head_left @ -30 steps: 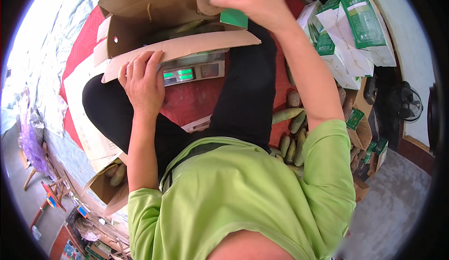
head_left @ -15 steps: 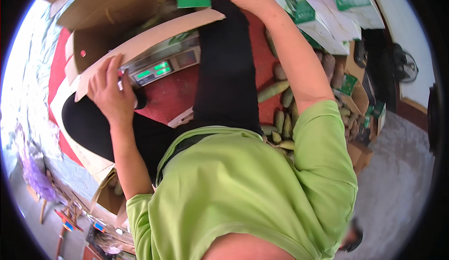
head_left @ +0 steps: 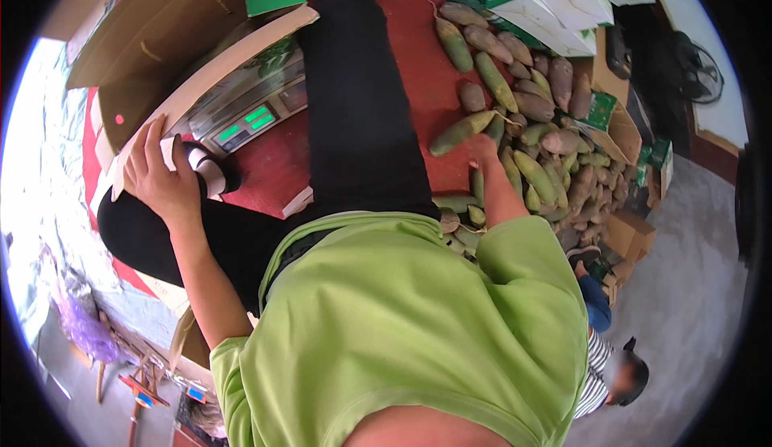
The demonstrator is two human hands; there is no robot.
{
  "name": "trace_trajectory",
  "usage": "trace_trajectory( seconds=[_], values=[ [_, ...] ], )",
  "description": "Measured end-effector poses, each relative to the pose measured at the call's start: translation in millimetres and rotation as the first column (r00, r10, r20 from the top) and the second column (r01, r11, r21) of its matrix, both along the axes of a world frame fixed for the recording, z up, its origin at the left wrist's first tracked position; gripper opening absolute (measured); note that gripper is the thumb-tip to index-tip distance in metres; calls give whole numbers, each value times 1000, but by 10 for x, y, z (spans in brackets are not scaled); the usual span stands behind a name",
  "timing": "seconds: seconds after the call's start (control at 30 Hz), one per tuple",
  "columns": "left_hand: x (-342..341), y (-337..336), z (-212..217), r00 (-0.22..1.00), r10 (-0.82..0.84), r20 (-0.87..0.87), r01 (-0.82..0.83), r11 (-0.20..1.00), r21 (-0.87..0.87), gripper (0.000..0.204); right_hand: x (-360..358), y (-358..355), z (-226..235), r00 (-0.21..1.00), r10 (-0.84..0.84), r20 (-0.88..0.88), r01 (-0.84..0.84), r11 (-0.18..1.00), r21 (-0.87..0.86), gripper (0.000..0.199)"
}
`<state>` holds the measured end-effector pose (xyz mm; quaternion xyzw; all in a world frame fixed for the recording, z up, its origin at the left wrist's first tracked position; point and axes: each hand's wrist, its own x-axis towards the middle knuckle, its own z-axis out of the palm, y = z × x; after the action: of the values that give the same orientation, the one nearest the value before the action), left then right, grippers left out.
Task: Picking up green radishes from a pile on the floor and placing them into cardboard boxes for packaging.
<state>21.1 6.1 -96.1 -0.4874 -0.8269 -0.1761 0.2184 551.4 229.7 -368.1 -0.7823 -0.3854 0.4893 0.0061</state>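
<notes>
My left hand [head_left: 163, 175] grips the edge of a cardboard flap [head_left: 217, 65], its fingers over the top and the thumb apart. The flap belongs to a large open cardboard box [head_left: 153, 24]. Just below the flap, a digital scale [head_left: 245, 129] shows green lit figures. On the right, my right hand [head_left: 484, 151] reaches down into a pile of radishes [head_left: 555, 177], some green and some brownish. It is beside a long green radish [head_left: 460, 133] with a thin root tail. Its fingers are mostly hidden, so I cannot tell whether it holds anything.
Green-and-white cartons [head_left: 555, 0] stand beyond the pile. Smaller open cardboard boxes [head_left: 627, 234] lie at its right edge. A person in a striped top [head_left: 599, 366] is at the lower right. My black-trousered leg [head_left: 354, 101] stretches across the red mat [head_left: 410, 61].
My right hand has come down from the green box flap at the top to the radish pile. The left hand stays on the cardboard flap. A person has come into view at the lower right.
</notes>
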Motion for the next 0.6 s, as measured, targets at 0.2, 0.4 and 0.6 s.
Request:
trace_trajectory(
  seconds=[0.2,0.4,0.6],
  values=[
    [-10,7,115,999,-41,31,42,999,-33,39,156,-304,-392,902,-426,-74,425,905,-39,35],
    [-122,37,286,1000,-20,21,22,995,-94,41,534,-92,-956,914,-404,-35,405,913,56,52],
    [-281,-199,570,994,82,-73,-93,981,-170,42,-207,37,-755,880,-471,-55,470,882,-29,65]
  ],
)
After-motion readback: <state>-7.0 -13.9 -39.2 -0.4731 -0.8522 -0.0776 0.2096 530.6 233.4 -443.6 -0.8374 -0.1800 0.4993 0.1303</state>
